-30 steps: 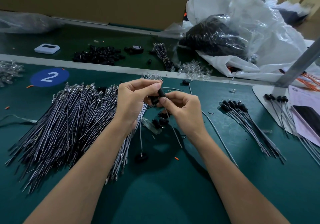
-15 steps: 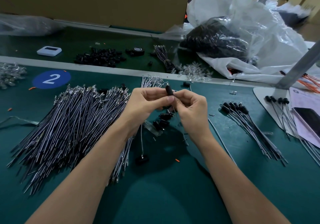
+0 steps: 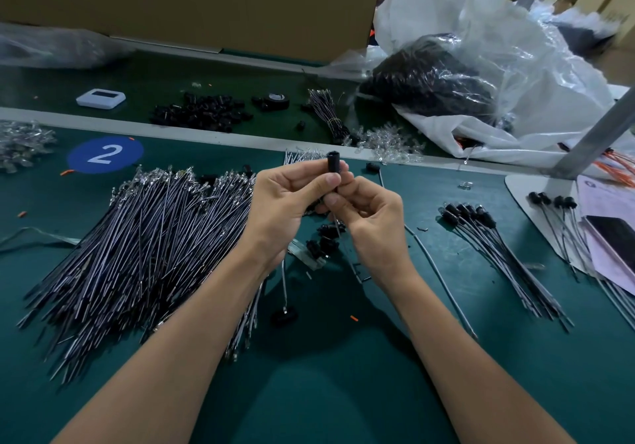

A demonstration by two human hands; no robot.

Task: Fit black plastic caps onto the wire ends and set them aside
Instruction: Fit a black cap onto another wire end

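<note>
The left hand (image 3: 285, 203) and right hand (image 3: 369, 218) are both pinching a small black cylindrical plastic cap (image 3: 334, 166), hiding its lower half; it is standing roughly upright, hollow end upward.

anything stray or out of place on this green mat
One capped grey wire lies alone on the green mat, apart from the finished bundle of capped wires on the right. A small orange scrap lies near it.

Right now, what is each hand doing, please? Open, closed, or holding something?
Left hand: pinches the black cap.
Right hand: pinches the wire just below the cap.
</note>
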